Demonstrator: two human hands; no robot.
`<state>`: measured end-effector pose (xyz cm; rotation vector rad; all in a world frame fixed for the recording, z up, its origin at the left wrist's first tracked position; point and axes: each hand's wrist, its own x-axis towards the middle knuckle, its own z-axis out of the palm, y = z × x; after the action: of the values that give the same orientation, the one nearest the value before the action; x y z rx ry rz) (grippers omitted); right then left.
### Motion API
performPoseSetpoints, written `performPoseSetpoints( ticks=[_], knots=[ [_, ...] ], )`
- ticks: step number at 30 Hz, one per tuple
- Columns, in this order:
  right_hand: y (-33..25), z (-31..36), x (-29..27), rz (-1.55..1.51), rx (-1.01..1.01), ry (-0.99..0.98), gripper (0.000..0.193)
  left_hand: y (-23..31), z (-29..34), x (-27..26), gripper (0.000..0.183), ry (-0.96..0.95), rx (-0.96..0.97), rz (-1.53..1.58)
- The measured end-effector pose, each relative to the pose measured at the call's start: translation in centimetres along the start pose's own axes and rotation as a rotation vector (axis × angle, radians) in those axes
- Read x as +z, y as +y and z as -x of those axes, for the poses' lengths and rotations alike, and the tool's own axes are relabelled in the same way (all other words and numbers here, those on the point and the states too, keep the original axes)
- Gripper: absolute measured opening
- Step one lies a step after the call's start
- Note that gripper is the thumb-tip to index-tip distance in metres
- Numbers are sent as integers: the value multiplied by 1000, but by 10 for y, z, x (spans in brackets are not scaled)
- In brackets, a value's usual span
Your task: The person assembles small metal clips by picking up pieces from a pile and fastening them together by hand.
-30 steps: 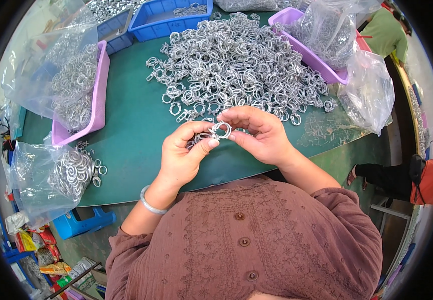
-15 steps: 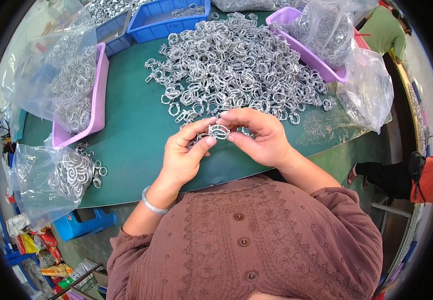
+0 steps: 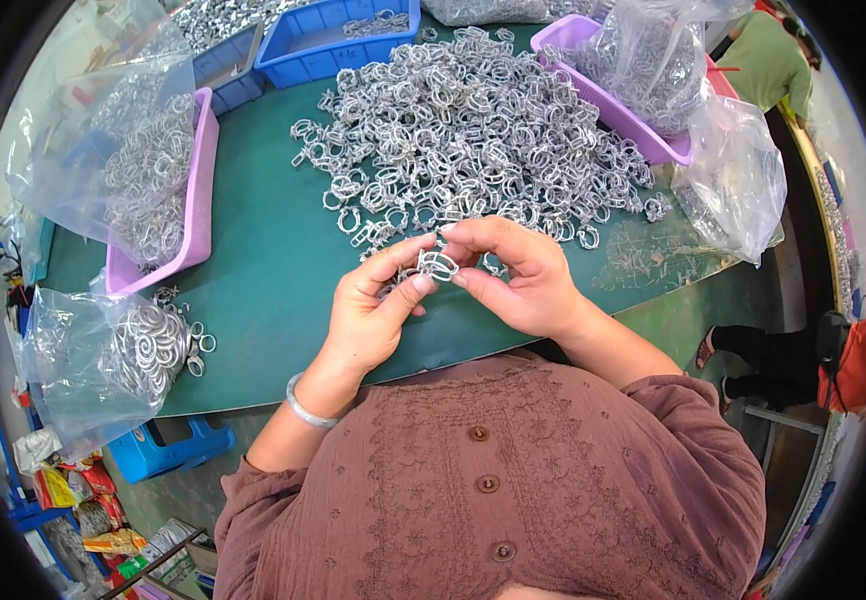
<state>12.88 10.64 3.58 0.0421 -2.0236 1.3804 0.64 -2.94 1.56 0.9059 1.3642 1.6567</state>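
Note:
A small silvery metal ring piece (image 3: 440, 265) with several parallel bands is held up between my hands, just above the table's near side. My left hand (image 3: 371, 305) pinches its left side between thumb and forefinger; other ring pieces partly show behind these fingers. My right hand (image 3: 525, 278) has its thumb and fingertips closed at the piece's right side. Beyond the fingers rises a big heap of similar metal ring pieces (image 3: 473, 130), spread over the green table (image 3: 263, 230).
Purple trays with bagged metal rings stand at left (image 3: 203, 200) and far right (image 3: 643, 135). Blue bins (image 3: 338, 62) line the back. At the left edge lies a plastic bag (image 3: 63, 345) beside stacked rings (image 3: 148, 350). Two people are at the right.
The ring piece has tilted slightly between my fingers, its right side lower. My hands stay nearly in place. At the right, a person's legs have shifted.

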Motion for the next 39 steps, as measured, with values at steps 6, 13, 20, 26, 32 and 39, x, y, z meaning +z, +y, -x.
performPoseSetpoints(
  ticks=[6,13,20,26,32,39],
  knots=[
    [-1,1,0,22,40,-32,35,9,2,3,44,-124,-148,204],
    [3,-5,-1,210,-24,-6,29,2,8,-10,35,-73,-317,731],
    [14,-15,1,703,-64,-172,20,1,13,-31,32,-42,-201,932],
    [14,-19,16,1012,-96,-276,17,5,16,-40,24,42,-246,925],
    [20,-19,19,1014,-110,-312,4,1,17,-38,22,28,-194,808],
    [12,-20,18,672,-78,-185,8,12,16,-20,19,142,-314,385]
  ],
)
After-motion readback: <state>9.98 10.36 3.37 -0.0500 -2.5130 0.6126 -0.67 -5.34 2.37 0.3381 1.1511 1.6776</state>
